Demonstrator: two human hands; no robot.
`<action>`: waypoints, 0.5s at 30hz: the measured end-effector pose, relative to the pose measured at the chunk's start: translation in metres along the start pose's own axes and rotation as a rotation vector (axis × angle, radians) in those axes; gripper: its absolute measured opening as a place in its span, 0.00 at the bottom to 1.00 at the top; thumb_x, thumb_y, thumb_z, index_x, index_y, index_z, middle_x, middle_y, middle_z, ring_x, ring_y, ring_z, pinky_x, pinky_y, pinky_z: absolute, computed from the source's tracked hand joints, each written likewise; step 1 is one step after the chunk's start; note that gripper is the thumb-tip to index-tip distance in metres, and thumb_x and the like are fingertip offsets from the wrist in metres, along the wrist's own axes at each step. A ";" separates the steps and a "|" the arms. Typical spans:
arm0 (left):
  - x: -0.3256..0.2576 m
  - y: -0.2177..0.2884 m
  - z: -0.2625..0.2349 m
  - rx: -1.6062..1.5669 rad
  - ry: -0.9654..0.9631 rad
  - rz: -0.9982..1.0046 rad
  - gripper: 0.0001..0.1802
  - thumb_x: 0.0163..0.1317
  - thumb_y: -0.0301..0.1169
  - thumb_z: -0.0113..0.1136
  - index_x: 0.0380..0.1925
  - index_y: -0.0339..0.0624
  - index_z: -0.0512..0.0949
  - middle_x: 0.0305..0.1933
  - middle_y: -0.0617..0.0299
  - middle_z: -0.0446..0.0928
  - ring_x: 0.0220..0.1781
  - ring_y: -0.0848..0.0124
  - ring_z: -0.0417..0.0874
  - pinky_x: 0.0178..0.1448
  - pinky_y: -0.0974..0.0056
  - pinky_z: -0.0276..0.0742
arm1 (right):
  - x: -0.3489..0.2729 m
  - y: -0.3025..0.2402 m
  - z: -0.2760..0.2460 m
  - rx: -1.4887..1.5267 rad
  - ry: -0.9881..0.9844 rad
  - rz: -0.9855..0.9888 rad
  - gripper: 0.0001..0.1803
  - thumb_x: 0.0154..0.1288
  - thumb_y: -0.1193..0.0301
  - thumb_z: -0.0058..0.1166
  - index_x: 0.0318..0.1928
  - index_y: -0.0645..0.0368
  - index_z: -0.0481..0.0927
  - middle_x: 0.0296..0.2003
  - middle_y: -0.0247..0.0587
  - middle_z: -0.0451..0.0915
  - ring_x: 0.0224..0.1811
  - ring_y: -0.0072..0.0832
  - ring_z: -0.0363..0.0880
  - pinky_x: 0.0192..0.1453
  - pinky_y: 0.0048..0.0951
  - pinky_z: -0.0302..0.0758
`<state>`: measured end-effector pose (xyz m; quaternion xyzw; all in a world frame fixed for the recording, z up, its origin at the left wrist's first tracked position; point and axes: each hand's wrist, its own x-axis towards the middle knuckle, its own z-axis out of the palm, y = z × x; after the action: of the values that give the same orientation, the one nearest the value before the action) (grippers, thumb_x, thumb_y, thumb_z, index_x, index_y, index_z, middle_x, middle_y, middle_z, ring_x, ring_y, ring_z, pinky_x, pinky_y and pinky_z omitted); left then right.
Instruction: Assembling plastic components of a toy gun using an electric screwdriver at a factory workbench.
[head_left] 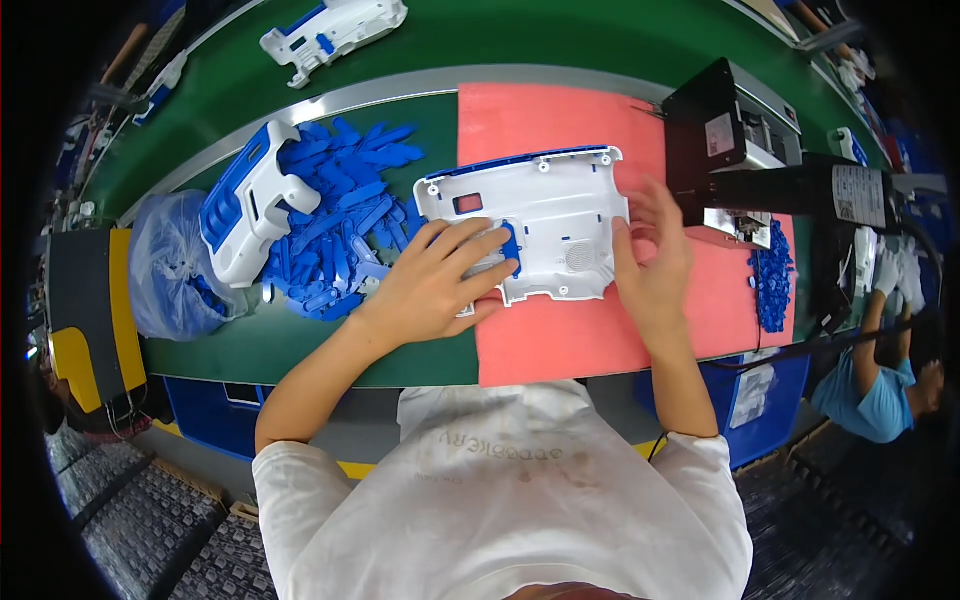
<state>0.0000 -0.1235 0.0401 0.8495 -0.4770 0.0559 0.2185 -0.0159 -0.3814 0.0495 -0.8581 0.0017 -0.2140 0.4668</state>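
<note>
A white plastic housing shell [548, 215] with a blue rim lies flat on a pink mat [560, 330]. My left hand [440, 280] rests on its left part, fingers pressing a small blue strip [511, 245] against the shell. My right hand [652, 250] grips the shell's right edge. Left of the mat is a heap of blue plastic strips [345, 215], with a second white and blue housing [250, 200] lying on it.
A clear bag of blue parts [170, 265] sits far left. A black machine [745, 150] stands at the right, small blue pieces [772, 285] beside it. Another white housing [335, 35] rides the green belt beyond. Another person [880, 380] works at the right.
</note>
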 end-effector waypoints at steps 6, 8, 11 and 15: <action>0.027 0.001 0.003 -0.049 0.031 0.051 0.24 0.48 0.34 0.68 0.49 0.49 0.79 0.60 0.56 0.72 0.62 0.54 0.71 0.62 0.50 0.68 | 0.002 0.012 -0.030 -0.081 0.077 -0.156 0.16 0.57 0.85 0.57 0.47 0.66 0.79 0.39 0.43 0.80 0.35 0.29 0.79 0.40 0.25 0.77; 0.033 0.002 0.002 -0.017 -0.001 0.047 0.24 0.46 0.33 0.68 0.47 0.48 0.80 0.60 0.56 0.73 0.62 0.54 0.72 0.63 0.50 0.68 | 0.004 0.020 -0.045 -0.065 0.300 -0.284 0.26 0.55 0.83 0.63 0.55 0.67 0.72 0.48 0.45 0.75 0.43 0.28 0.76 0.44 0.25 0.76; 0.037 0.003 0.006 -0.023 0.014 0.073 0.22 0.45 0.32 0.68 0.44 0.44 0.80 0.59 0.56 0.73 0.62 0.54 0.72 0.62 0.51 0.69 | 0.029 -0.003 -0.049 0.028 0.494 -0.256 0.34 0.53 0.82 0.67 0.60 0.67 0.64 0.56 0.47 0.68 0.51 0.28 0.73 0.51 0.28 0.74; 0.041 0.000 0.007 -0.049 0.053 0.119 0.21 0.44 0.31 0.69 0.43 0.41 0.80 0.58 0.58 0.75 0.62 0.53 0.72 0.59 0.51 0.72 | 0.059 0.006 -0.044 0.263 0.278 -0.160 0.19 0.55 0.81 0.66 0.46 0.65 0.74 0.40 0.36 0.80 0.41 0.23 0.78 0.48 0.24 0.74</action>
<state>0.0214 -0.1590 0.0469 0.8122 -0.5221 0.0794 0.2480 0.0228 -0.4320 0.0870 -0.7494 -0.0298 -0.3652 0.5515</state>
